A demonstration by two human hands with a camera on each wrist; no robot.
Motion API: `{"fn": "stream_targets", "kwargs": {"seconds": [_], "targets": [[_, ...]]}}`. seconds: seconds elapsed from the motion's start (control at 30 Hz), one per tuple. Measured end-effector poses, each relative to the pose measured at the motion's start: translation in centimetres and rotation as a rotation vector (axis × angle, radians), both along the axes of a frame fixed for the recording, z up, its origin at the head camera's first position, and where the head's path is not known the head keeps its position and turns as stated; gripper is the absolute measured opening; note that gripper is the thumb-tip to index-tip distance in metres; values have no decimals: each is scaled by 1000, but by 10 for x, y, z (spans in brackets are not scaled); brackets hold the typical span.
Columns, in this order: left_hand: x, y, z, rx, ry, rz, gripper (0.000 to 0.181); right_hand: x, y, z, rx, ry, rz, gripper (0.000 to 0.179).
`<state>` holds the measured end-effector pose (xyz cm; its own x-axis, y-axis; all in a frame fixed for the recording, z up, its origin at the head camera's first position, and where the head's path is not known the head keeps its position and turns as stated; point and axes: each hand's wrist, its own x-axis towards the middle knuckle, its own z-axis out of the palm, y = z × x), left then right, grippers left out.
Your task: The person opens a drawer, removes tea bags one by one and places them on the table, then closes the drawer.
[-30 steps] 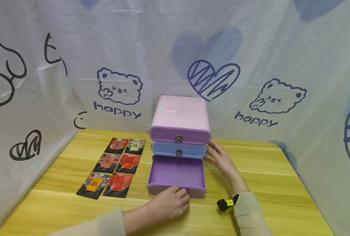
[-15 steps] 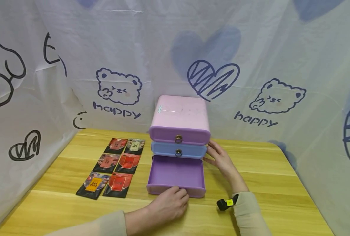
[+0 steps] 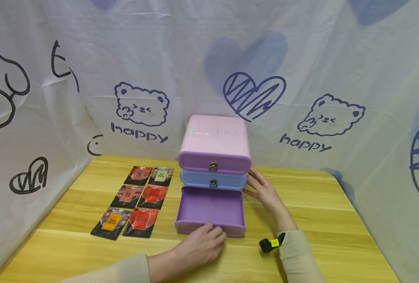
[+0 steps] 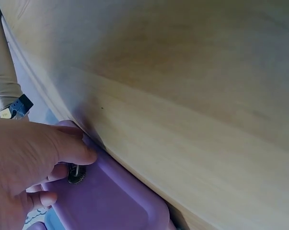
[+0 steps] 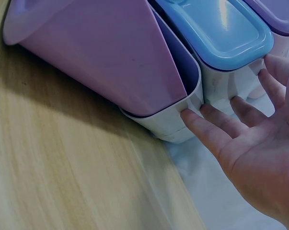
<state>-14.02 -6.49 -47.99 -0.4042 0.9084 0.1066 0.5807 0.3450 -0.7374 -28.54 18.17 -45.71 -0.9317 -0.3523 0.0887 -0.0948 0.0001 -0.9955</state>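
A small drawer unit [image 3: 216, 133] with a pink top stands on the table. Its bottom purple drawer [image 3: 211, 208] is pulled out and holds nothing; the purple top drawer [image 3: 214, 162] and blue middle drawer [image 3: 195, 179] are in. At the bottom drawer's front, my left hand [image 3: 202, 245] has its fingers curled round the handle, whose dark metal knob [image 4: 77, 175] shows between the digits in the left wrist view. My right hand [image 3: 267, 196] rests against the unit's right side, fingertips touching the white casing [image 5: 163, 122] with fingers spread and fairly straight.
Several flat packets [image 3: 140, 222] with black and red printing lie in two columns left of the unit. A white printed curtain [image 3: 202, 59] hangs behind the wooden table [image 3: 322, 220]. A black wrist camera [image 3: 267, 245] sits at the right sleeve.
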Motion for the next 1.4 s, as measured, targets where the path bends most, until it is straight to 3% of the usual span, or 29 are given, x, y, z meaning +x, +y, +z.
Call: {"fn": "stream_targets", "kwargs": {"seconds": [0.6, 1.4], "targets": [[4, -12, 5, 154, -117, -35, 8, -1, 1, -1, 4, 7, 3, 57], [1, -21, 7, 297, -144, -51, 12, -1, 0, -2, 1, 17, 7, 56]]}}
